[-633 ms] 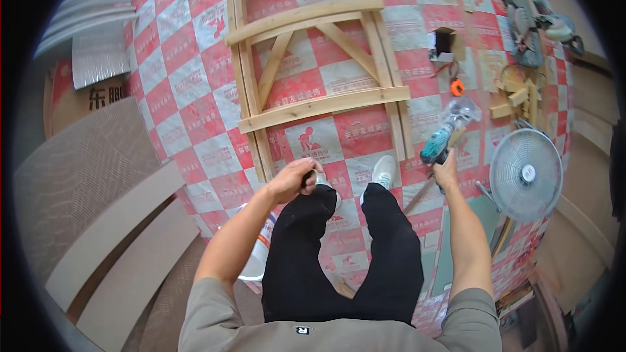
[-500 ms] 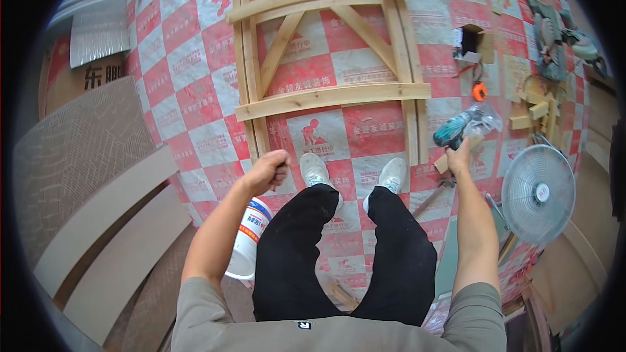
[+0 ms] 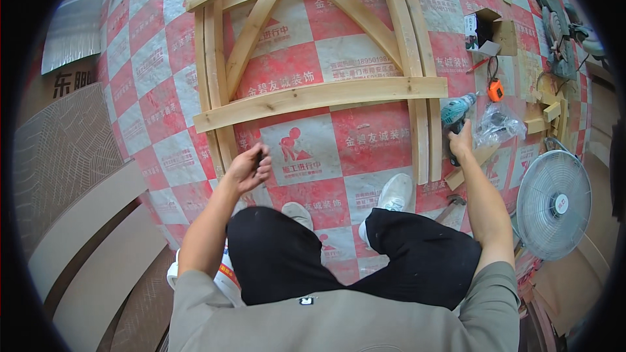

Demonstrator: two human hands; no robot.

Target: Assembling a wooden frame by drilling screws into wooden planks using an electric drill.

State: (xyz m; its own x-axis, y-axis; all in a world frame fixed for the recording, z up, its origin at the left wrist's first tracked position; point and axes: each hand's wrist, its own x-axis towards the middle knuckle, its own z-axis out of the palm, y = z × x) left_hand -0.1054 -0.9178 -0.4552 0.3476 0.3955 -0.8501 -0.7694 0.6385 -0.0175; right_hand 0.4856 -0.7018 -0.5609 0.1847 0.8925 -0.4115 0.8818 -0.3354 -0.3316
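- The right hand point(image 3: 460, 145) is wrapped tight round the grip of a teal cordless drill point(image 3: 454, 115). The drill lies just past the fingers, next to the right rail of the wooden frame point(image 3: 319, 96).
- The left hand point(image 3: 250, 167) is curled shut, pinching a small dark thing, maybe a screw, can't tell. It sits by the frame's left rail, just below the cross board.
- To do it well, I think: lift the drill w/ a firm grip, keep the tip straight, hold the small bit steady.
- A clear plastic bag point(image 3: 497, 126) lies right of the drill hand; a white fan point(image 3: 553, 197) sits further right and nearer the body.
- Vs 0.5 s ago: the frame is closer and the left hand has gone up to it. The right hand was on the drill then too.
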